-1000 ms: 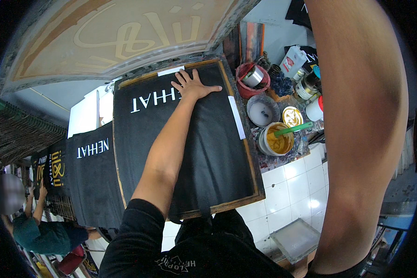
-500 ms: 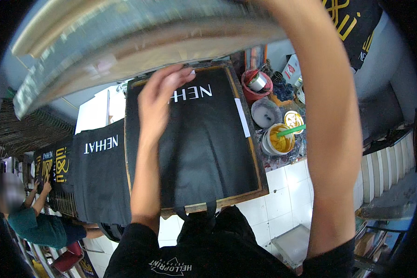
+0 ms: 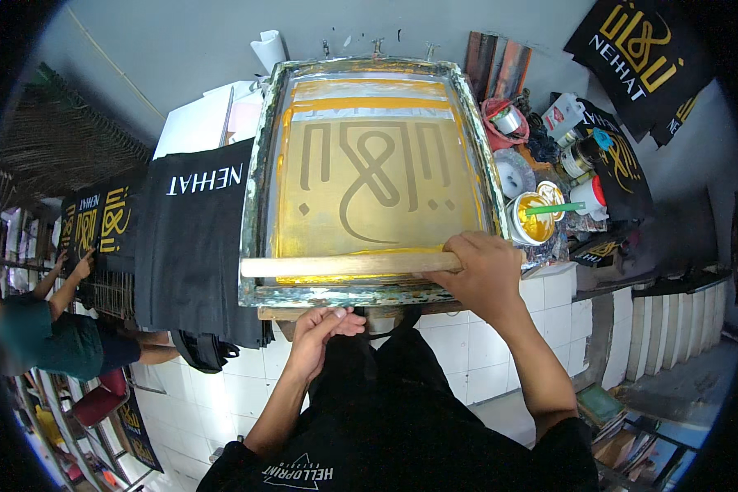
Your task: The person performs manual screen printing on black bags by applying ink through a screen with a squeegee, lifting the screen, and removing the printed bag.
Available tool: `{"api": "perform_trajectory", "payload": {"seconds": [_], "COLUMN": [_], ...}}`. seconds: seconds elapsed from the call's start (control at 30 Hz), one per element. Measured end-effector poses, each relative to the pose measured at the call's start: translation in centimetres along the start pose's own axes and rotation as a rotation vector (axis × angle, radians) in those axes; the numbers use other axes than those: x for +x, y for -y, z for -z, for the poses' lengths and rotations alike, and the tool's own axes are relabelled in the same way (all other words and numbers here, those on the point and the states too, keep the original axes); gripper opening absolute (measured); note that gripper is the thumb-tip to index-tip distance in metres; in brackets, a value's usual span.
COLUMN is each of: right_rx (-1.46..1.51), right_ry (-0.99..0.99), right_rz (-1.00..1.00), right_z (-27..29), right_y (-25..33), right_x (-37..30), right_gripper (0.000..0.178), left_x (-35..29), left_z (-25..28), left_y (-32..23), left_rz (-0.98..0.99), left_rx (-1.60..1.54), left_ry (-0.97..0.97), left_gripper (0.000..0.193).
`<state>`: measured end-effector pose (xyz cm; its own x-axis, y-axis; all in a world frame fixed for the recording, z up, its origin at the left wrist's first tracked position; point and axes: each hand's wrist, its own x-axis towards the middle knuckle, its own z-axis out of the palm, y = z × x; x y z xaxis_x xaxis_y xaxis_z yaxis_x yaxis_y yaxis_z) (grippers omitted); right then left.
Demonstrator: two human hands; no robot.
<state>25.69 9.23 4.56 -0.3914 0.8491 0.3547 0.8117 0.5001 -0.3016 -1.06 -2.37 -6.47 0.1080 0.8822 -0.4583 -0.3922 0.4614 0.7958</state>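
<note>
A screen-printing frame with a paint-stained rim lies flat over the board in front of me. Its yellow-inked mesh carries a curling letter design. My right hand grips the right end of a wooden squeegee, which lies across the near end of the mesh. Just below the near rim, my left hand has its thumb pressed to its curled fingers, beside a black bag handle. What those fingers pinch, if anything, is too small to tell. The rest of that bag is hidden beneath the frame.
Printed black bags hang at the left. To the right stand an ink tub with a green stirrer, a red bucket and several jars. A person in a green shirt handles bags at far left.
The raised frame has come down over the black bag on the board. My right hand has dropped from above onto the squeegee; my left hand has drawn back from the bag's print toward me.
</note>
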Motion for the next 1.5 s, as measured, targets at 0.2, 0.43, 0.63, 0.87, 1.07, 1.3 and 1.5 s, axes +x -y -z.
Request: {"api": "perform_trajectory", "payload": {"seconds": [0.2, 0.43, 0.63, 0.87, 1.07, 1.3, 1.5], "right_rx": [-0.095, -0.133, -0.246, -0.276, -0.357, -0.379, -0.35], "right_ry": [0.068, 0.015, 0.143, 0.308, 0.185, 0.1, 0.068], "right_rz": [0.065, 0.144, 0.0, -0.123, -0.087, -0.07, -0.029], "right_z": [-2.7, -7.4, -10.4, -10.2, -12.2, -13.2, -12.7], "right_y": [-1.0, -6.7, -12.3, -14.9, -14.8, -14.0, -13.4], "right_x": [-0.9, 8.3, 23.5, 32.5, 31.3, 27.6, 24.4], "right_gripper": [0.04, 0.05, 0.074, 0.082, 0.081, 0.084, 0.081], "left_x": [0.5, 0.5, 0.9, 0.5, 8.2, 29.4, 28.5], "left_z": [0.5, 0.7, 0.8, 1.4, 0.9, 1.3, 2.5], "left_y": [-0.1, -0.1, -0.1, -1.7, -12.4, -27.4, -25.3], "left_rz": [0.093, 0.175, 0.28, 0.504, -0.273, -0.896, -0.793], "left_rx": [-0.016, -0.041, -0.165, -0.521, 0.741, 1.641, 1.548], "left_ry": [0.012, 0.008, -0.026, 0.066, -0.01, -0.279, -0.225], "left_gripper": [0.031, 0.03, 0.038, 0.052, 0.026, 0.046, 0.034]}}
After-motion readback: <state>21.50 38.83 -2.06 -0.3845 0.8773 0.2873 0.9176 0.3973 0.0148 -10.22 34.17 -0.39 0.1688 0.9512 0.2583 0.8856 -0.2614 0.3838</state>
